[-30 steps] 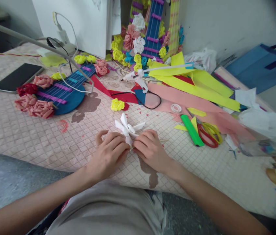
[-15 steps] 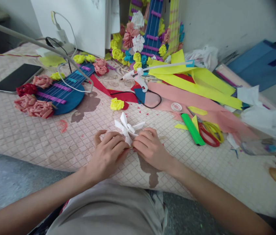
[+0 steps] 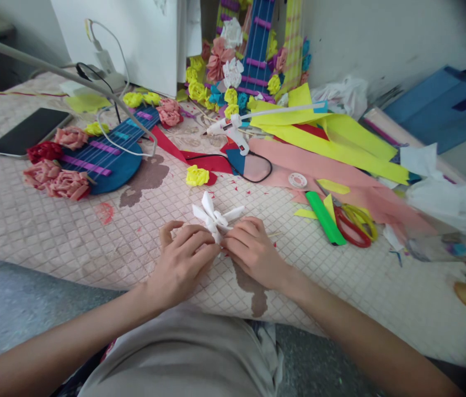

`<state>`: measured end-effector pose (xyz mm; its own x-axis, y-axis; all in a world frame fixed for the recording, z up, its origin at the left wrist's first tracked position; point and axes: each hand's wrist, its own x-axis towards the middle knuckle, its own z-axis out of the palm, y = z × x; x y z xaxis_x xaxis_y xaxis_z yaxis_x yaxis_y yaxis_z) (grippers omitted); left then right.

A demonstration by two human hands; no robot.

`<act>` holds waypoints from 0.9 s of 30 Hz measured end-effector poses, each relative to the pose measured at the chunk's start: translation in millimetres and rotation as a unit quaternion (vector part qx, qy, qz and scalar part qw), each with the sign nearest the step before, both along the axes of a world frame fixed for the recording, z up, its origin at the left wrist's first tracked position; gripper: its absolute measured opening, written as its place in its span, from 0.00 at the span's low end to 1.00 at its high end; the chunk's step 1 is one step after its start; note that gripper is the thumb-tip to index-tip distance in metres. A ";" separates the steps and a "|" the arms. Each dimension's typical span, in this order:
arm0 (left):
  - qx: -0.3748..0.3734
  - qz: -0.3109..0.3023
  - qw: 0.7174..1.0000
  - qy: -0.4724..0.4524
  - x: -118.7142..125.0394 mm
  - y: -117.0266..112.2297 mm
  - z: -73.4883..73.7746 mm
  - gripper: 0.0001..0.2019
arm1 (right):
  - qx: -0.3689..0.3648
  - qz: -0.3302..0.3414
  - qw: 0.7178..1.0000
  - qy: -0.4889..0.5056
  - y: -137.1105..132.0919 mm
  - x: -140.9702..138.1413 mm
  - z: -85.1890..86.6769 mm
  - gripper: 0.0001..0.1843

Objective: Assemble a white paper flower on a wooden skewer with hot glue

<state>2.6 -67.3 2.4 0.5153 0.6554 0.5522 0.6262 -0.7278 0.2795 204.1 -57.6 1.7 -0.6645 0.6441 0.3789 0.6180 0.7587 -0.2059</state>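
A white paper flower (image 3: 215,216) with pointed, folded petals is held near the front of the table. My left hand (image 3: 187,253) has its fingers closed at the flower's lower left side, the thumb side hidden beneath. From the right, my right hand (image 3: 253,251) pinches the flower's near edge, fingers curled together. The fingertips of both hands almost meet below the flower, and they hide its near petals. Just beyond it lies a yellow paper rose (image 3: 197,176).
A white glue gun (image 3: 233,131) rests behind, its cord looping forward. Pink crepe paper (image 3: 274,157), yellow strips (image 3: 340,146), a green roll (image 3: 324,218) and scissors (image 3: 354,227) lie to the right. Leftward are a flower-trimmed blue paper guitar (image 3: 119,171) and a phone-like black slab (image 3: 30,131).
The fingers of my left hand have shifted slightly toward my right hand at the flower's base. Everything else looks almost the same.
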 end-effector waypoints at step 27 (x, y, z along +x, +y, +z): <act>-0.016 0.017 0.999 0.025 -2.5 -0.6 -6.8 0.06 | 0.054 -0.024 0.998 -0.024 -5.4 -1.9 -2.2 0.13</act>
